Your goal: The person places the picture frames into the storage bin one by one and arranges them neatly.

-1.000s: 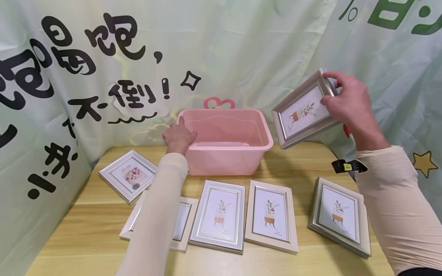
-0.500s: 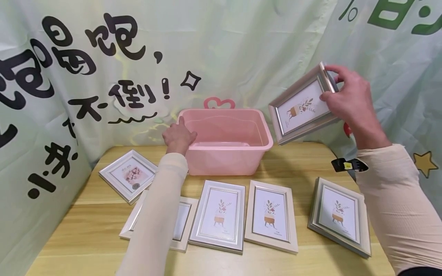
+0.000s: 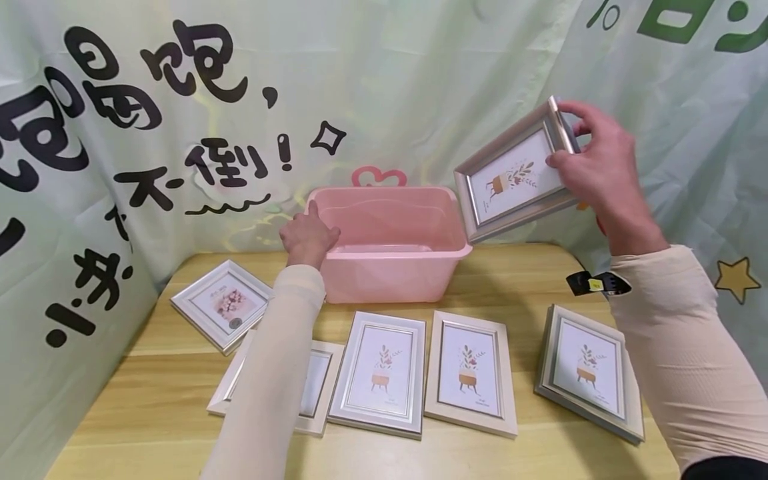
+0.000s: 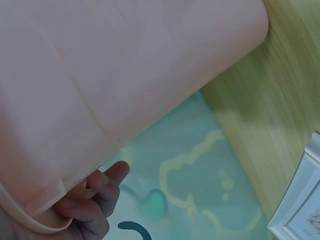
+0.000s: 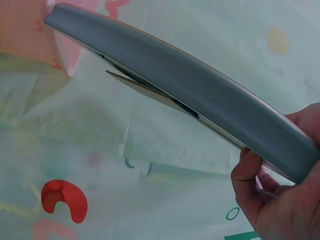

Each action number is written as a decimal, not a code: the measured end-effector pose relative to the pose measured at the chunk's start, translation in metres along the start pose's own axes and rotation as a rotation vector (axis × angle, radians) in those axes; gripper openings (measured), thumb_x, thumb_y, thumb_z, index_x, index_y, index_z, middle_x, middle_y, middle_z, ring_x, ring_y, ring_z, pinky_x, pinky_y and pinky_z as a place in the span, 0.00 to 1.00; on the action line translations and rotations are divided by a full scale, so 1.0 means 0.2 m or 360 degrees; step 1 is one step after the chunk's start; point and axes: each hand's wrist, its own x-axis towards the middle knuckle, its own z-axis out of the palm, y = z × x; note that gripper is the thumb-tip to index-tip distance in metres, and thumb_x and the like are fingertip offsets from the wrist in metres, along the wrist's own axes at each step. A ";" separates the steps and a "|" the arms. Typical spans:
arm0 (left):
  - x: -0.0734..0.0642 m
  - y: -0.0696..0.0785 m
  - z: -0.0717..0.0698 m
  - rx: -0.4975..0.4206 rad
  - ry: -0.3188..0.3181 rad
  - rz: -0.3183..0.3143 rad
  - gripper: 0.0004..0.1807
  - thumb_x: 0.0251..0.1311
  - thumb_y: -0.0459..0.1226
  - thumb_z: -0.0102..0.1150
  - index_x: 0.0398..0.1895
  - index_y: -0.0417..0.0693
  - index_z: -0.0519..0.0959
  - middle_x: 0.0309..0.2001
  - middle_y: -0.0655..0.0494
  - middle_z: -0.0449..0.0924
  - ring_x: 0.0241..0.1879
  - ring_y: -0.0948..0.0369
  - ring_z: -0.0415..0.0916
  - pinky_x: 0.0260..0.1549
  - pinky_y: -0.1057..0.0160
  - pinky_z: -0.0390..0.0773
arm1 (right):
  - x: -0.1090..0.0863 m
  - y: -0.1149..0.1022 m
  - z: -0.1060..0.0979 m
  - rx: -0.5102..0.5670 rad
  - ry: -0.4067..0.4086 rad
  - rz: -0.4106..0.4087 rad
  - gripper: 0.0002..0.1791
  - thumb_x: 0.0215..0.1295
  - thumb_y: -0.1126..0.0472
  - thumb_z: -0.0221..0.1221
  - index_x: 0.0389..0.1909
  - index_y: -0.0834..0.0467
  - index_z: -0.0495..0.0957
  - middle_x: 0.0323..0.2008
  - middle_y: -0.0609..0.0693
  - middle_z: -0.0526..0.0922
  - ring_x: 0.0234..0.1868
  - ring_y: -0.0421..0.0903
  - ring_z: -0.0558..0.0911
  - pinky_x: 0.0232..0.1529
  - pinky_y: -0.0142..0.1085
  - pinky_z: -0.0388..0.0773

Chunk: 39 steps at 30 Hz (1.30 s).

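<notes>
My left hand (image 3: 309, 237) grips the left rim of a pink plastic storage bin (image 3: 387, 279) at the back of the table. In the left wrist view, its fingers (image 4: 92, 212) curl under the rim beside the bin wall (image 4: 135, 60). My right hand (image 3: 600, 157) pinches one end of a silver picture frame (image 3: 510, 177), thumb on the front, fingers behind. This frame is raised and tilted, its lower corner overlapping the bin's right rim in the head view. Seen from the right wrist, the frame (image 5: 175, 82) is edge-on, with a thin stand flap (image 5: 145, 92) slightly lifted off its back.
Several more picture frames lie on the wooden table (image 3: 150, 400): a white one (image 3: 201, 287) at left, one partly under my left sleeve (image 3: 321, 387), a silver one (image 3: 345, 400) and a beige one (image 3: 507, 400). At right stand stacked frames (image 3: 552, 383). A printed curtain (image 3: 420, 87) hangs behind.
My right hand has lifted the picture frame up and left, bringing it closer to the bin's right rim. The left hand stays on the bin; the head view has shifted slightly.
</notes>
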 end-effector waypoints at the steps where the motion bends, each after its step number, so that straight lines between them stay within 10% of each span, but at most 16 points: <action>1: 0.00 0.00 0.00 -0.0002 -0.0002 -0.0003 0.46 0.60 0.61 0.46 0.76 0.51 0.47 0.54 0.38 0.74 0.32 0.48 0.77 0.33 0.54 0.74 | 0.00 0.00 0.00 0.0005 0.0007 -0.0002 0.38 0.64 0.60 0.57 0.68 0.23 0.57 0.59 0.52 0.65 0.45 0.50 0.73 0.39 0.42 0.81; 6: 0.00 0.00 0.00 0.0014 -0.0012 -0.0010 0.46 0.61 0.61 0.45 0.76 0.51 0.46 0.52 0.39 0.74 0.32 0.48 0.77 0.31 0.55 0.73 | 0.00 -0.02 0.01 0.0035 0.0047 -0.0016 0.36 0.64 0.60 0.57 0.68 0.25 0.59 0.58 0.52 0.66 0.45 0.50 0.74 0.51 0.55 0.79; 18: 0.00 0.00 -0.01 0.0014 -0.0003 0.0006 0.46 0.61 0.61 0.44 0.76 0.50 0.46 0.54 0.38 0.74 0.33 0.48 0.77 0.32 0.54 0.74 | 0.01 -0.06 0.01 0.0104 0.0067 -0.0030 0.37 0.63 0.63 0.58 0.67 0.27 0.62 0.47 0.41 0.68 0.33 0.38 0.73 0.27 0.22 0.71; 39: 0.00 0.00 0.00 0.0018 0.0007 -0.0010 0.45 0.60 0.61 0.45 0.75 0.51 0.48 0.52 0.39 0.75 0.34 0.47 0.78 0.32 0.54 0.75 | 0.03 -0.07 0.10 0.0113 -0.0070 0.0049 0.38 0.63 0.62 0.58 0.69 0.29 0.60 0.55 0.51 0.67 0.47 0.48 0.72 0.38 0.35 0.80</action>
